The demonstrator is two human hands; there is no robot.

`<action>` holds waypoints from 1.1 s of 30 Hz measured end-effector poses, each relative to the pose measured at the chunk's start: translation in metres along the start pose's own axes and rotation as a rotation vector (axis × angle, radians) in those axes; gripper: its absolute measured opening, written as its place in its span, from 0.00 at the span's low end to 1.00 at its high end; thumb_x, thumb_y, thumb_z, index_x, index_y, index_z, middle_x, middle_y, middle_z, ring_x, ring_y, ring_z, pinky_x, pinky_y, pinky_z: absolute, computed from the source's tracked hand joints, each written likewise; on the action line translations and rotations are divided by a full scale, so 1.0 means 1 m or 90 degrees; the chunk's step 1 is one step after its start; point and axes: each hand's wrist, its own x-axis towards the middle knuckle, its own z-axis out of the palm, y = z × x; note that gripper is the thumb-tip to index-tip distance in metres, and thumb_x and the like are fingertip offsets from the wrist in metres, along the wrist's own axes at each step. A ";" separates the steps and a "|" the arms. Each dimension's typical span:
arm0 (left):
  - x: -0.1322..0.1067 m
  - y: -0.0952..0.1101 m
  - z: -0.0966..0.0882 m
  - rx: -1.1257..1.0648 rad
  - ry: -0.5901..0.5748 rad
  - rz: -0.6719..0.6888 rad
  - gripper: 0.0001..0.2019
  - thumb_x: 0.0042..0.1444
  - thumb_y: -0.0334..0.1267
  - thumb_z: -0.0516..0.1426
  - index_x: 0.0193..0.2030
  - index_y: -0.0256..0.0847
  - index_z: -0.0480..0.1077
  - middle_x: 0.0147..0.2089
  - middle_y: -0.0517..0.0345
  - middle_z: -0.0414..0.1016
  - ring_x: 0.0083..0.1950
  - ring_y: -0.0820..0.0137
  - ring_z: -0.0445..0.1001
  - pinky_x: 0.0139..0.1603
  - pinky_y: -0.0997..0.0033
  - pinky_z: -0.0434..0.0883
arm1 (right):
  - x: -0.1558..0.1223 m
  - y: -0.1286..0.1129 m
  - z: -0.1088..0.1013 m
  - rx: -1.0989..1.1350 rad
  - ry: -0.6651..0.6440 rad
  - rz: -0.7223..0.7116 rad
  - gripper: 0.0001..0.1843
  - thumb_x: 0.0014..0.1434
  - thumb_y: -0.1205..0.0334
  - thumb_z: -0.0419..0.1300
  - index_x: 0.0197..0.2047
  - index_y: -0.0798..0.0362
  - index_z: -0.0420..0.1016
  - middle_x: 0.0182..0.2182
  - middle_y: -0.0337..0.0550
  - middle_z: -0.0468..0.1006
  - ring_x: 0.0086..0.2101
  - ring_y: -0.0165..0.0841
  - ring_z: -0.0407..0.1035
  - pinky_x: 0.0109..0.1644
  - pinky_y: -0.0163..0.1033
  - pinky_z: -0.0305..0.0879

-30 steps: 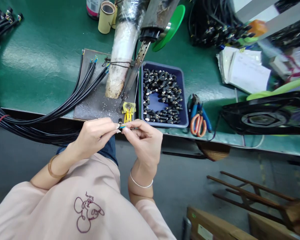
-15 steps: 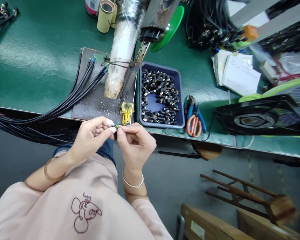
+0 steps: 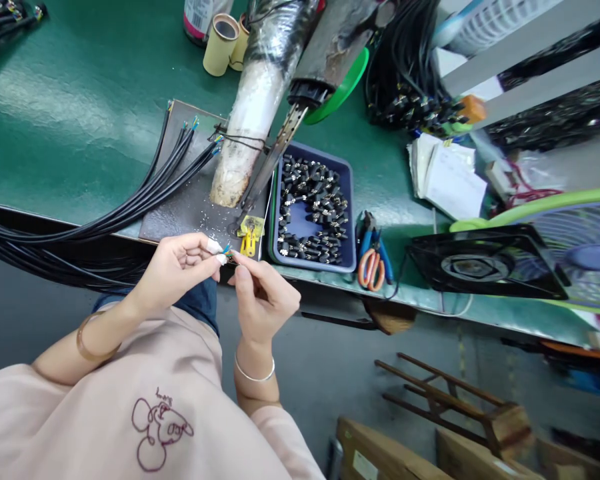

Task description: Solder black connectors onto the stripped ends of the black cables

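Note:
My left hand [image 3: 183, 270], with white coverings on its thumb and index fingertip, pinches a cable end with thin coloured wires [image 3: 227, 251] fanning out. My right hand [image 3: 266, 293] is curled, its index fingertip at those same wires and its thumb just below. Fingers hide most of the cable end. Just beyond the hands, a yellow clip-like piece [image 3: 249, 241] lies on the dark board [image 3: 180, 210], below the tip of a soldering iron [image 3: 275, 157]. A bundle of black cables [image 3: 115, 217] runs in from the left, several stripped ends resting on the board.
A blue tray [image 3: 353, 227] of black connectors stands right of the board. Farther right are orange-handled scissors [image 3: 371, 269], blue-handled cutters [image 3: 386, 257], papers [image 3: 453, 180] and a black fan [image 3: 485, 265]. A wrapped white tube [image 3: 245, 127] slants over the board. A wooden stool [image 3: 460, 400] lies below.
The view has shifted, so the bench items to the right sit lower and further left. My right thumb has slid slightly down from the wires; my left hand keeps its pinch.

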 end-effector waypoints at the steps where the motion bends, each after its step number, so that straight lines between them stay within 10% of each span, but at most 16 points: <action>1: 0.000 -0.001 0.000 0.005 0.001 -0.001 0.08 0.51 0.35 0.65 0.31 0.38 0.69 0.23 0.63 0.74 0.21 0.79 0.69 0.21 0.82 0.66 | -0.001 0.000 0.001 -0.008 0.008 -0.001 0.12 0.65 0.63 0.60 0.48 0.44 0.82 0.23 0.35 0.78 0.21 0.26 0.68 0.22 0.32 0.61; 16: 0.001 -0.004 0.001 0.017 0.007 0.012 0.06 0.50 0.34 0.64 0.31 0.37 0.70 0.24 0.62 0.74 0.24 0.78 0.72 0.27 0.81 0.72 | -0.004 0.004 -0.002 0.003 0.008 -0.006 0.13 0.65 0.64 0.59 0.50 0.45 0.81 0.26 0.35 0.81 0.19 0.26 0.69 0.22 0.32 0.64; 25: 0.000 -0.005 0.003 0.033 0.061 0.047 0.07 0.50 0.35 0.64 0.31 0.37 0.71 0.25 0.63 0.73 0.25 0.78 0.72 0.29 0.81 0.72 | 0.002 0.005 -0.004 -0.102 -0.009 -0.175 0.17 0.63 0.71 0.61 0.52 0.46 0.79 0.28 0.34 0.82 0.20 0.23 0.66 0.29 0.30 0.66; 33: 0.000 0.000 0.001 0.019 -0.021 -0.001 0.07 0.51 0.37 0.63 0.31 0.37 0.69 0.23 0.65 0.69 0.24 0.78 0.68 0.28 0.80 0.70 | 0.001 0.003 -0.011 0.015 0.001 0.119 0.12 0.65 0.58 0.60 0.48 0.48 0.81 0.25 0.35 0.79 0.19 0.25 0.63 0.23 0.33 0.62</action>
